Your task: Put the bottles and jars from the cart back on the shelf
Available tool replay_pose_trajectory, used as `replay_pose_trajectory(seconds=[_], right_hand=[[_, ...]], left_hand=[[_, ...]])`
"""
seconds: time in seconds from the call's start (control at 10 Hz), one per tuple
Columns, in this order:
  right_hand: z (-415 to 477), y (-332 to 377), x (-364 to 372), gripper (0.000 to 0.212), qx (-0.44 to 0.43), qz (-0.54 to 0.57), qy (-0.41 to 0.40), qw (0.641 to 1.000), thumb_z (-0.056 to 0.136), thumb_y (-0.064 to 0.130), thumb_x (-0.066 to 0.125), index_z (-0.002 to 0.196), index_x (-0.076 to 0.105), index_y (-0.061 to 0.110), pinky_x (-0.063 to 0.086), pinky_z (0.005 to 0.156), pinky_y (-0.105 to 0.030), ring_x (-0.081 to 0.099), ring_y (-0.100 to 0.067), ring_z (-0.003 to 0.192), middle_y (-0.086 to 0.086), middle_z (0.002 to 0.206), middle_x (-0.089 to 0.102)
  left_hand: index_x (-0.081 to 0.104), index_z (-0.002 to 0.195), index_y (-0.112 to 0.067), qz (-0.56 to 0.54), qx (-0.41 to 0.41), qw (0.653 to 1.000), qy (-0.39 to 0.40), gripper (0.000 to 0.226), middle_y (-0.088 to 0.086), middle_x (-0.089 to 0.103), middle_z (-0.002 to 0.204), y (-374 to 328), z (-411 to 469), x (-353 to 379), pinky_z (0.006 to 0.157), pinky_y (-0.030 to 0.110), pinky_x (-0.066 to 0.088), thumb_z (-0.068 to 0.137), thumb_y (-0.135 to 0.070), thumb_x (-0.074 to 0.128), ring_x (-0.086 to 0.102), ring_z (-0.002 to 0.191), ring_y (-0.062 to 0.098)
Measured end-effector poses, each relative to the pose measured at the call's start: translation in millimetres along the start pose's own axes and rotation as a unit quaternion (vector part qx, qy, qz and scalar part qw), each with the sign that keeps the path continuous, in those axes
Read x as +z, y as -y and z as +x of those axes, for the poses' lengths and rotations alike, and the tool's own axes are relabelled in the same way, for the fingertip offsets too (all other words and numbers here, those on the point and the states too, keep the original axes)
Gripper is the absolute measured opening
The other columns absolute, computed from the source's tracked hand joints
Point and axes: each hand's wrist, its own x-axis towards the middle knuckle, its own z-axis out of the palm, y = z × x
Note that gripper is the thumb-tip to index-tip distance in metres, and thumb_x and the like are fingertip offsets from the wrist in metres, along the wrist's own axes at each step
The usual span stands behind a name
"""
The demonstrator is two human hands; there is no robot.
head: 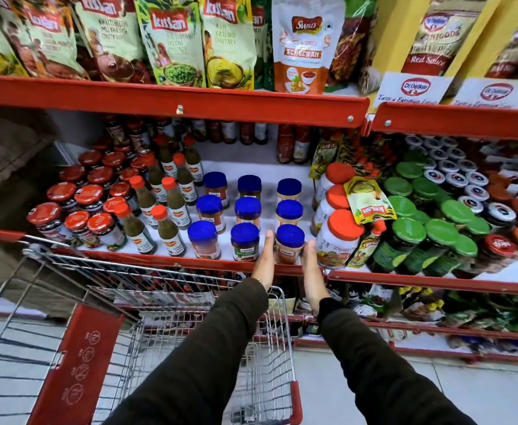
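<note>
Both your arms reach forward over the cart (165, 302), palms facing each other. Your left hand (265, 262) and right hand (312, 274) press flat against opposite sides of a blue-lidded jar (289, 245), clasping it upright at the front edge of the shelf (147, 256).

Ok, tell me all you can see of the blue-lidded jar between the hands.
The jar has a blue screw lid, seemingly plastic, a clear body with brownish contents and an orange-red label. It stands upright at the shelf's front edge, foremost in its column. The left hand and right hand press its sides.
</note>
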Motion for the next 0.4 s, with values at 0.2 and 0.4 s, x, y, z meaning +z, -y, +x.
replay_pose_trajectory(seconds=[0.2,0.4], right_hand=[[1.6,9.4,-3.3,0.086,0.004,-0.024,0.019,1.0,0.084,0.076,0.019,0.156,0.027,0.031,0.016,0.117,-0.032,0.022,-0.012,0.152,0.005,0.164,0.029],[7.8,7.5,-13.1,0.094,-0.008,-0.047,0.05,0.998,0.081,0.084,0.021,0.158,0.024,0.03,0.013,0.127,-0.044,0.019,-0.016,0.155,0.002,0.167,0.024]], left_hand=[[0.055,0.134,-0.038,0.017,0.005,1.0,-0.006,0.059,-0.002,0.055,0.145,13.0,-5.4,-3.7,0.123,0.045,0.025,0.096,-0.066,0.019,0.044,0.139,0.013],[0.034,0.151,-0.026,0.03,-0.02,0.999,0.024,0.058,0.0,0.038,0.156,1.5,-15.9,-4.6,0.111,0.027,0.022,0.103,-0.054,0.017,0.031,0.146,0.016]])
